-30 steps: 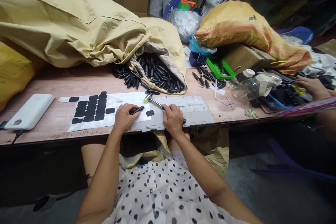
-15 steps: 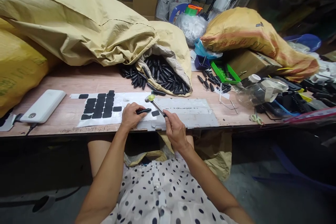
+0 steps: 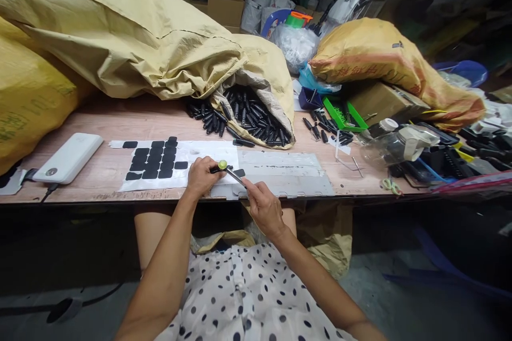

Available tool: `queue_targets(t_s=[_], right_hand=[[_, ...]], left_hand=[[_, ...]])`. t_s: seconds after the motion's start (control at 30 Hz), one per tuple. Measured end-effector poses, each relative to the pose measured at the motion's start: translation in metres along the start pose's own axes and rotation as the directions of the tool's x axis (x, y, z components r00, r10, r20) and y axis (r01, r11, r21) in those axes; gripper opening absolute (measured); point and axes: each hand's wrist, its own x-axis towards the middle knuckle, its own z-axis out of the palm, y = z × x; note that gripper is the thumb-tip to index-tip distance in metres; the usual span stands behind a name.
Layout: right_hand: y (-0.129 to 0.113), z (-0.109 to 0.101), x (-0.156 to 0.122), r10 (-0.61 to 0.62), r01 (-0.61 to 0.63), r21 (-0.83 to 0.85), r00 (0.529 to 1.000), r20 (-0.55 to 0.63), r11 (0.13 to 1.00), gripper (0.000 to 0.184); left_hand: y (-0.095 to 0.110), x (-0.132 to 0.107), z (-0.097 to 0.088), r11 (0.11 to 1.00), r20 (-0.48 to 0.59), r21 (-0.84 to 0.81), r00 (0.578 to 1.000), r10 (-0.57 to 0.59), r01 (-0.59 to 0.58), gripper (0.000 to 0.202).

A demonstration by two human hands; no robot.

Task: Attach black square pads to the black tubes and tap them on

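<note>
My left hand (image 3: 201, 175) is closed on a small black pen-like part (image 3: 216, 169) and holds it down on the grey metal plate (image 3: 288, 178) at the table's near edge. My right hand (image 3: 262, 206) grips the handle of a small hammer (image 3: 229, 169). Its yellow-green head rests on or just above the end of the black part. A black pad (image 3: 240, 172) lies on the plate just right of the hammer head. A white sheet with several black pads (image 3: 154, 159) lies left of my left hand.
A tan sack (image 3: 140, 42) lies open at the back, spilling several black parts (image 3: 244, 114). A white power bank (image 3: 68, 157) sits at left. A green tray (image 3: 344, 112), a clear bottle (image 3: 390, 141), another sack (image 3: 384, 61) and clutter fill the right side.
The hammer head has come down from above the plate onto the black part in my left hand. My right hand has drawn back toward the table edge.
</note>
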Motion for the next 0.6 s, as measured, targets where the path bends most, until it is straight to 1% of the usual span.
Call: queue_targets(t_s=[0.07, 0.23, 0.33, 0.43, 0.5, 0.6], right_hand=[[0.001, -0.001, 0.001, 0.008, -0.008, 0.001, 1.000, -0.006, 1.000, 0.045], [0.005, -0.006, 0.002, 0.017, -0.010, 0.061, 0.994, -0.108, 0.998, 0.043], [0.007, -0.006, 0.001, 0.009, -0.004, 0.050, 0.995, -0.095, 0.999, 0.042], [0.010, -0.006, 0.001, 0.039, -0.037, 0.032, 0.997, -0.060, 0.999, 0.041], [0.012, -0.006, 0.005, 0.060, -0.058, 0.031, 0.996, -0.072, 0.998, 0.042], [0.019, -0.003, 0.019, 0.070, -0.068, 0.023, 0.992, -0.109, 0.997, 0.042]], left_hand=[[0.000, 0.000, 0.000, 1.000, -0.003, -0.005, 1.000, -0.001, 0.001, 0.012], [0.001, 0.000, 0.000, 1.000, -0.010, -0.020, 1.000, -0.001, 0.001, 0.016], [0.001, 0.000, 0.000, 1.000, -0.014, -0.013, 1.000, -0.003, 0.002, 0.017], [0.001, 0.000, 0.000, 1.000, -0.015, -0.001, 1.000, 0.006, -0.006, 0.017], [0.002, 0.000, 0.000, 1.000, -0.017, 0.010, 1.000, 0.011, -0.011, 0.017], [0.003, -0.001, -0.001, 1.000, -0.015, 0.027, 1.000, 0.017, -0.017, 0.018]])
